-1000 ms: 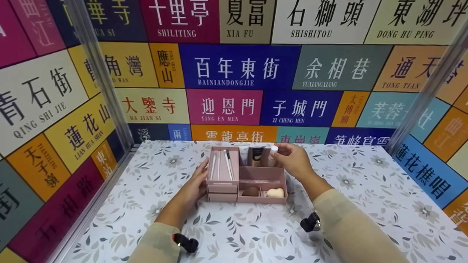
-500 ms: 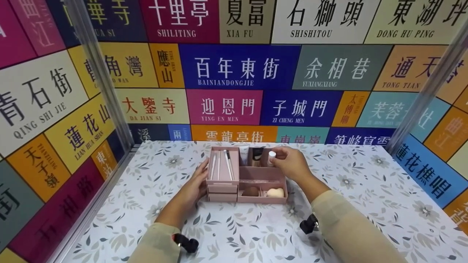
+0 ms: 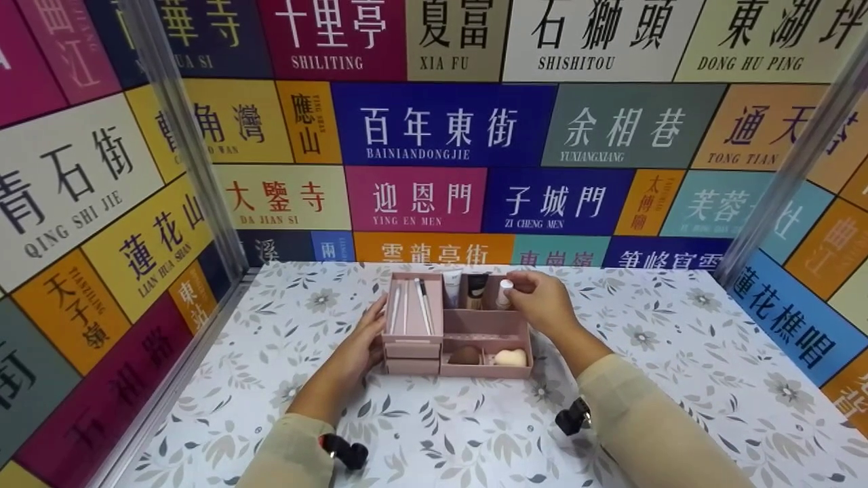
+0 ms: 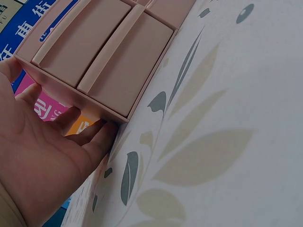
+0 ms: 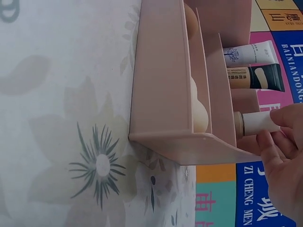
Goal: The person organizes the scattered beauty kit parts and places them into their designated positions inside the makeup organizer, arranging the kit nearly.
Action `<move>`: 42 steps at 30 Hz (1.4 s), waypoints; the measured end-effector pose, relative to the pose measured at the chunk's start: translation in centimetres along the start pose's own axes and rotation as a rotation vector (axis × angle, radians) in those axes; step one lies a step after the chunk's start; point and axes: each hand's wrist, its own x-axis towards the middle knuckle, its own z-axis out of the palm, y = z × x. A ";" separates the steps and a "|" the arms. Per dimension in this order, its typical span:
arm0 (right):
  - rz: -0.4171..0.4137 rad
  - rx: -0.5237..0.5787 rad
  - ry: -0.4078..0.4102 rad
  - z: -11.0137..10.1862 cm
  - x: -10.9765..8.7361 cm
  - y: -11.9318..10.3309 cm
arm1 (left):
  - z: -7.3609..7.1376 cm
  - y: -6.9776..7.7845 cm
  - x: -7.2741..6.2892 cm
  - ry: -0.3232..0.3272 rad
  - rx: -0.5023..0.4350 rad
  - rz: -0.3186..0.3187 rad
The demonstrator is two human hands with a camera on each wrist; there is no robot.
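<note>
A pink desktop organizer [image 3: 485, 316] stands on the table. In its back right compartment is a small bottle with a white cap [image 5: 258, 123]. My right hand [image 3: 546, 300] pinches that bottle by the cap between thumb and fingers; its lower part is hidden behind the divider. My left hand [image 3: 359, 342] rests its fingers along the organizer's left side, beside the two drawers [image 4: 125, 54]. To the left of the bottle stand a black-capped tan tube [image 5: 255, 77] and a white tube [image 5: 251, 53].
White brushes [image 3: 420, 306] lie in the organizer's top left tray. A brown sponge [image 3: 466, 355] and a cream sponge [image 3: 510, 357] sit in the front compartments. Behind the floral-patterned table [image 3: 468, 434] rises a wall of coloured sign panels [image 3: 444, 125].
My right hand has lowered the white-capped bottle and shifted slightly left, into the back right compartment. The left hand stays where it was on the organizer's side.
</note>
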 end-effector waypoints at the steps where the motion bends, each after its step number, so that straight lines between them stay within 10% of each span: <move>1: -0.003 0.009 0.008 -0.1 0.0 0.0 | 0.0 0.0 0.0 0.000 0.001 0.002; 42: 0.130 0.497 0.166 -4.0 -4.9 1.6 | -0.2 0.1 0.0 -0.004 0.020 -0.004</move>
